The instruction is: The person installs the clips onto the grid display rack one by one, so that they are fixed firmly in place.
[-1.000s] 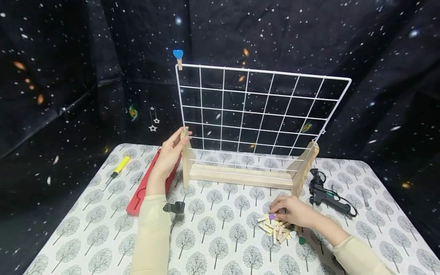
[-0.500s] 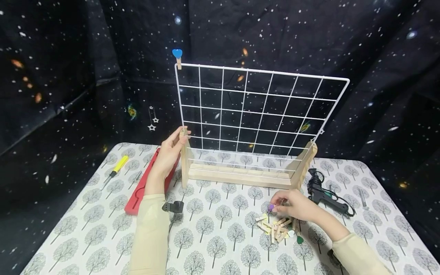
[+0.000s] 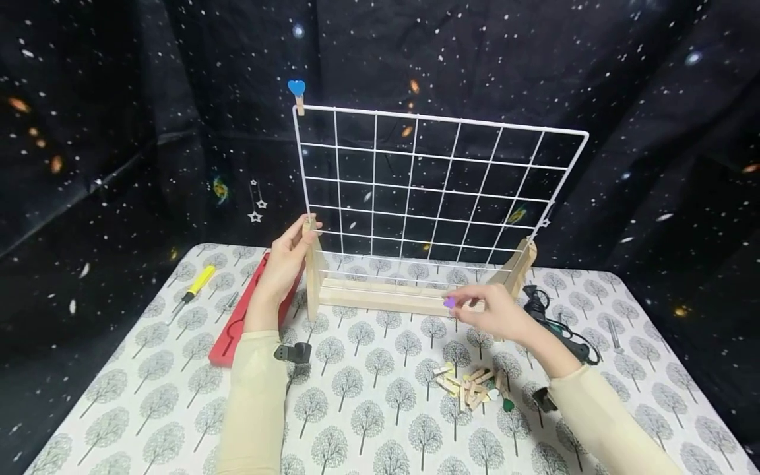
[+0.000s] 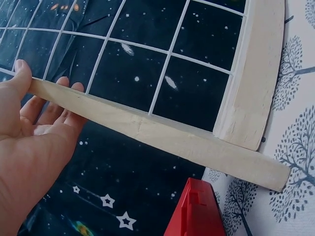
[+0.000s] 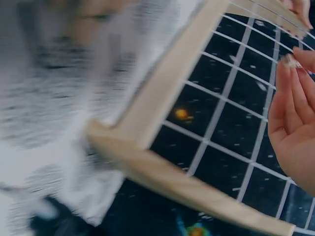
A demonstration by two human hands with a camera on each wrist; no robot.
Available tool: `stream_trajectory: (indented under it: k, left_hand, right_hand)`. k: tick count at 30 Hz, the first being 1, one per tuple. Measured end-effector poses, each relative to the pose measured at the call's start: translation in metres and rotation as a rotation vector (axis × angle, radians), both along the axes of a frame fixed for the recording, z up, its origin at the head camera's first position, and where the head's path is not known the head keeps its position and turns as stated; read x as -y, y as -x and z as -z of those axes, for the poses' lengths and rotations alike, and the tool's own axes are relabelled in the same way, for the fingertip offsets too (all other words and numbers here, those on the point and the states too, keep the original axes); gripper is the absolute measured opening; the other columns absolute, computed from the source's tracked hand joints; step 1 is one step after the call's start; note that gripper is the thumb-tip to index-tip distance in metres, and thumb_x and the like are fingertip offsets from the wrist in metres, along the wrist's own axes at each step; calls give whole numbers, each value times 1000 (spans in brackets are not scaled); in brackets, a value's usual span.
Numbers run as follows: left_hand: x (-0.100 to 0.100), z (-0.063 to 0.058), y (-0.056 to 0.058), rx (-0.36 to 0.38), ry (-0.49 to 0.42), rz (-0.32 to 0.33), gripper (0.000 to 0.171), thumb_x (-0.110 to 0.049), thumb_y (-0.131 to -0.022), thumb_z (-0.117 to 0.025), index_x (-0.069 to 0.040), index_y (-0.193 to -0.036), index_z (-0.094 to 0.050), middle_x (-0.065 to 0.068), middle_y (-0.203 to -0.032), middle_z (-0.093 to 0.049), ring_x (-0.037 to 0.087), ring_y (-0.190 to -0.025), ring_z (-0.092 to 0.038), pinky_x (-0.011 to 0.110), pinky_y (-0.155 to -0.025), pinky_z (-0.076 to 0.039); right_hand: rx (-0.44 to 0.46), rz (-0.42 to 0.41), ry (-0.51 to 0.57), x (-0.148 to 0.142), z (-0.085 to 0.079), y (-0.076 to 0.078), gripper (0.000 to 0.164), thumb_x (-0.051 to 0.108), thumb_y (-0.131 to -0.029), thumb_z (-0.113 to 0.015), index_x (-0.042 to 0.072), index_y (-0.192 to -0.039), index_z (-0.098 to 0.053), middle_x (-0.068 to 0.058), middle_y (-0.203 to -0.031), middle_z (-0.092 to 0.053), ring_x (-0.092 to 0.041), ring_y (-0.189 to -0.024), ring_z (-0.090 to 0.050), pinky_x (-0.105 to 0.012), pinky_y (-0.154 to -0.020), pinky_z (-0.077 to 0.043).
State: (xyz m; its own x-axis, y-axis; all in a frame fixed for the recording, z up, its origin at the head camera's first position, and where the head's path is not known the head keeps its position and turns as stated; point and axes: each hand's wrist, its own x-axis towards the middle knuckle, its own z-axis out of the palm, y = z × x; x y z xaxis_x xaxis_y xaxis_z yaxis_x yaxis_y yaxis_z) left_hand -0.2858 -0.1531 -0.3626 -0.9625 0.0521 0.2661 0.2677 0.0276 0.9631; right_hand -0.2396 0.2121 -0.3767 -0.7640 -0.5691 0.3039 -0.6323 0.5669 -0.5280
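Note:
A white wire grid (image 3: 410,156) stands in a wooden frame (image 3: 380,298) on the table. My left hand (image 3: 287,258) grips the top of the frame's left upright (image 4: 142,128), thumb on one side and fingers on the other. In front of the frame's base, my right hand (image 3: 495,310) pinches a small clothespin with a purple heart (image 3: 449,302); its wooden part is mostly hidden by the fingers. Another clothespin with a blue heart (image 3: 296,88) is clipped at the grid's top left corner. In the right wrist view the right hand (image 5: 298,118) is beside the grid.
Several clothespins (image 3: 469,388) lie in a pile below the right hand, a green heart (image 3: 508,405) among them. A black glue gun (image 3: 561,326) with its cord lies at right. At left are a red case (image 3: 224,343) and a yellow-handled screwdriver (image 3: 196,284).
My right hand has lifted the purple-heart clothespin off the pile and moved it forward, up to the frame's base. The left hand keeps its grip on the upright.

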Motion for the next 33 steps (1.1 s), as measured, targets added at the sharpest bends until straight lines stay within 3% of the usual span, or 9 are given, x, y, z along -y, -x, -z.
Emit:
stream_trajectory:
  k: [3,6,14,19,23,26,29,33]
  left_hand:
    - [2,-2,0,1,25,-6,45,-25,-88,-49,-19,-132,-38,10,-127,-46,18,-120,-39,39,-102,-27]
    - [5,1,0,2,31,-7,47,-26,-87,-50,-17,-132,-38,11,-127,-46,19,-120,-40,38,-101,-27]
    - [4,2,3,-19,-1,10,43,-25,-86,-53,-21,-128,-43,10,-126,-47,18,-118,-42,38,-101,-28]
    - [4,3,9,-26,-31,17,42,-22,-87,-52,-20,-128,-43,8,-125,-49,22,-118,-43,38,-101,-28]
    - [1,-3,6,-30,-17,18,44,-22,-87,-51,-16,-129,-42,9,-125,-48,20,-116,-44,38,-101,-28]
    - [0,-4,6,-30,-11,20,44,-21,-87,-51,-15,-130,-41,11,-126,-47,22,-116,-44,39,-101,-28]
    - [0,-4,5,-25,0,14,45,-22,-87,-51,-16,-130,-41,11,-126,-47,21,-115,-45,39,-101,-29]
    - [2,-1,2,-15,-11,2,44,-22,-87,-51,-16,-130,-41,11,-125,-48,21,-115,-45,38,-101,-29]
  right_hand:
    - [-29,-39,70,11,-20,5,27,17,-77,-64,16,-104,-63,9,-85,-63,-5,-74,-55,-24,-64,-47]
    - [-4,-53,127,24,-39,6,24,19,-78,-65,16,-101,-64,7,-88,-64,-6,-77,-56,-27,-66,-47]
    - [119,88,250,63,-93,7,27,32,-72,-69,24,-97,-64,7,-84,-64,-11,-72,-59,-26,-63,-50]
    - [159,107,332,98,-140,3,28,23,-72,-70,15,-98,-64,0,-82,-66,-13,-71,-62,-26,-65,-51]
    - [76,108,394,123,-174,-2,31,19,-74,-68,9,-102,-63,-5,-83,-67,-11,-74,-63,-24,-69,-50]
    - [-21,133,433,138,-193,-4,31,18,-76,-67,8,-105,-63,-7,-82,-68,-8,-72,-63,-20,-65,-49]
    - [-124,155,450,152,-207,-5,30,17,-78,-65,8,-106,-63,-8,-81,-68,-6,-59,-58,-17,-51,-42]
    - [-161,154,473,167,-220,-5,31,16,-80,-63,6,-109,-61,-8,-84,-67,-6,-59,-58,-16,-50,-40]
